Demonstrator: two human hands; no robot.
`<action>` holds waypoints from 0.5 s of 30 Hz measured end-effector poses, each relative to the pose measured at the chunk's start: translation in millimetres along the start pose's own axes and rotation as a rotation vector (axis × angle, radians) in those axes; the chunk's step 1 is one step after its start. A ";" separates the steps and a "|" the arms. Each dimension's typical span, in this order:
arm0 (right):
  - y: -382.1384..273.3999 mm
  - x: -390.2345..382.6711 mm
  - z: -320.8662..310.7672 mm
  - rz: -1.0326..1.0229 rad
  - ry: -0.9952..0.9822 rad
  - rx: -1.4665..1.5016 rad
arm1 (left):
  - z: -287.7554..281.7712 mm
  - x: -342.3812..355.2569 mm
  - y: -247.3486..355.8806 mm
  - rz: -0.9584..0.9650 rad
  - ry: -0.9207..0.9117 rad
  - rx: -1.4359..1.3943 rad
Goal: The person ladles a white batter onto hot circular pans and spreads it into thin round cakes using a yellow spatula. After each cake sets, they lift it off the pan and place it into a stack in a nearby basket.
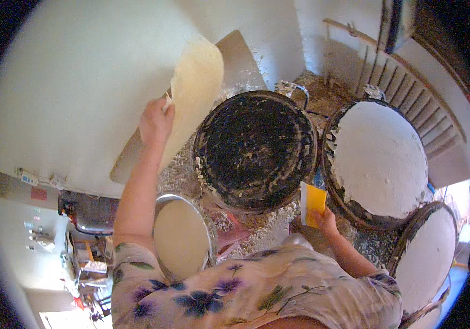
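A thin, pale yellow round flatbread (199,82) hangs by its near left edge from my left hand (156,122), whose fingers are pinched on it. It lies partly over a flat brown board (240,59). My right hand (324,220) grips a yellow scraper (314,204) with a pale edge, held up beside the near right rim of a round black griddle (254,148). Only a few pale crumbs and flakes show on that griddle's dark surface. Right of it, a second griddle bears a layer of white batter (380,159) that nearly reaches its rim.
A bucket of cream-coloured batter (180,238) stands near my left elbow. Another griddle with a white layer (428,266) is at the lower right. Dried scraps litter the ground around the griddles. A wooden slatted frame (429,107) leans at the far right.
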State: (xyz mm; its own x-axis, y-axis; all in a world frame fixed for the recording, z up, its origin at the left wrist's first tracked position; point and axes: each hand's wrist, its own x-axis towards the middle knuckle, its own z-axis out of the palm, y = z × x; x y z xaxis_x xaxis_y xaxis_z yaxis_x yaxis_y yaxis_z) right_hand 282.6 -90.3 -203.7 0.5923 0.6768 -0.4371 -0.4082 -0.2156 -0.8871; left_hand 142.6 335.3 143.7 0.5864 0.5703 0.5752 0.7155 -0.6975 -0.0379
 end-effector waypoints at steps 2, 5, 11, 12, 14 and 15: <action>12.0 -18.9 -1.5 0.036 -0.007 0.307 | -19.9 16.3 9.6 0.100 0.031 0.029; 29.9 -54.0 -11.6 0.013 -0.086 0.607 | -40.9 15.3 25.6 0.200 -0.021 0.029; 76.0 -170.2 -53.0 0.130 0.217 0.269 | -82.7 -54.8 57.9 0.283 -0.131 -0.066; 85.1 -188.8 -64.7 0.161 0.203 0.278 | -92.5 -70.1 63.1 0.293 -0.160 -0.101; 99.3 -236.6 -100.4 0.177 0.151 0.517 | -111.6 -97.5 74.2 0.284 -0.242 -0.167; 106.9 -263.1 -115.7 0.161 0.190 0.588 | -121.3 -112.9 80.9 0.272 -0.295 -0.198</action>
State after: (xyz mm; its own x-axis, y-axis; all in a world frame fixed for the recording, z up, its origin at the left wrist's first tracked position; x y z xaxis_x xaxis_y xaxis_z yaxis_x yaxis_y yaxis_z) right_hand 163.5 -372.8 -200.7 0.5826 0.5197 -0.6249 -0.7836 0.1549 -0.6017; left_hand 88.2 161.9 174.8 0.8470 0.4340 0.3069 0.4506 -0.8925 0.0185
